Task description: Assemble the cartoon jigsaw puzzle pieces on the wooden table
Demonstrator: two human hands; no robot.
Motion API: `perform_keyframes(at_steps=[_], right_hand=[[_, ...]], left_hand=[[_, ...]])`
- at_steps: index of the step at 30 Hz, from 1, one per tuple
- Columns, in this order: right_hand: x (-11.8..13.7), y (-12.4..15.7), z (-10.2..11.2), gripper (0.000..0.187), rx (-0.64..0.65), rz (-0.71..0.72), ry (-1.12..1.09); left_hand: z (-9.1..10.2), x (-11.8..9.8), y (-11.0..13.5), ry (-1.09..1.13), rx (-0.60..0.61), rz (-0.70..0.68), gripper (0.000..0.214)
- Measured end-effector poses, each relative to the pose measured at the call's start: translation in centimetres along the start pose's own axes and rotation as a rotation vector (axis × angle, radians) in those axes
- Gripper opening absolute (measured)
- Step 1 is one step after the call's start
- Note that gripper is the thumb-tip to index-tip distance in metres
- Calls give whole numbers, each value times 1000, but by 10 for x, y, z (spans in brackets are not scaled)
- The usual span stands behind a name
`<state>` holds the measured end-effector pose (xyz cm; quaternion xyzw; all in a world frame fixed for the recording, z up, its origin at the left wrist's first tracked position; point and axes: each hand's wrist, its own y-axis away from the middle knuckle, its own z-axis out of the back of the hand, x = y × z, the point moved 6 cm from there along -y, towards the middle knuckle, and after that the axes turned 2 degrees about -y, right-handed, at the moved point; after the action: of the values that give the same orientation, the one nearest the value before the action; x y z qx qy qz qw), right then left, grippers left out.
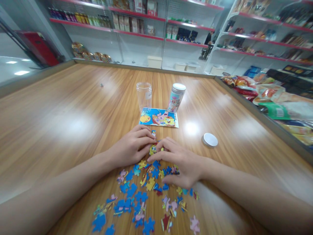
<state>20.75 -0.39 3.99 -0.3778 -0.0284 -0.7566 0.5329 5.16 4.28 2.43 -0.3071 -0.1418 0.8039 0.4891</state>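
My left hand (135, 145) lies on the table with its fingers stretched toward the left side of a small joined section of jigsaw puzzle (153, 149) with a yellow cartoon face. From the right, my right hand (181, 160) reaches over the same section, fingers bent and apart, thumb spread away. Its fingertips touch or nearly touch the pieces. The hands partly cover this section. Loose jigsaw pieces (132, 190), mostly blue with some yellow, pink and red, are scattered below. Just beyond my hands is the picture card (158, 118) with cartoon figures.
A clear empty jar (143, 96) stands behind the card's left end, and a labelled canister with a white lid (176, 98) behind its right end. One silver lid (210, 139) lies at right. Packaged goods (276, 107) line the table's right edge; shelves (139, 14) stand beyond.
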Motion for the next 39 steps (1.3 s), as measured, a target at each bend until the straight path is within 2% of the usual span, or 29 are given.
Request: perform_keyframes(at_steps=[4,9,11,14,16,18,20,21,24,26,28,30,32,36,38,39], right_hand=[[8,1,-5,53,14,63,44],[26,3,-28,66,130,137,90],[29,2,-31,64,111,140,114],[27,-1,-16,45,-88,104,52],[11,2,9,26,-352,-51,-13],[-14,14,34,36,-656,-294,-82],[-38,29,48,49,-861,-490,-199],[-48,34,50,52,-911,-547,-271],[-64,38,48,51,-909,-605,-368],[-66,36,42,48,-862,-619,-397],[-64,34,36,47,-816,-631,-417],[-62,33,33,47,-782,-637,-425],[-61,32,32,47,-758,-642,-426],[-61,30,31,46,-701,-657,-411],[-61,28,30,45,-658,-665,-391],[-61,27,30,45,-637,-668,-379]], left_hand=[[0,0,0,-4,-3,5,21],[2,-2,-1,12,-19,1,23],[2,-1,-1,8,-14,4,24],[0,0,-1,-7,4,3,25],[0,-1,-2,-3,18,-9,26],[5,-2,-2,-17,-28,31,25],[18,1,-1,-58,-182,151,15],[26,4,2,-77,-290,245,8],[44,15,16,-88,-550,507,39],[48,19,23,-60,-617,591,49],[47,20,26,-13,-635,604,51],[45,20,26,20,-607,585,52],[40,16,23,17,-523,528,53],[20,10,11,79,-204,403,53],[9,14,8,163,-75,456,52],[8,19,8,223,-81,526,51]])
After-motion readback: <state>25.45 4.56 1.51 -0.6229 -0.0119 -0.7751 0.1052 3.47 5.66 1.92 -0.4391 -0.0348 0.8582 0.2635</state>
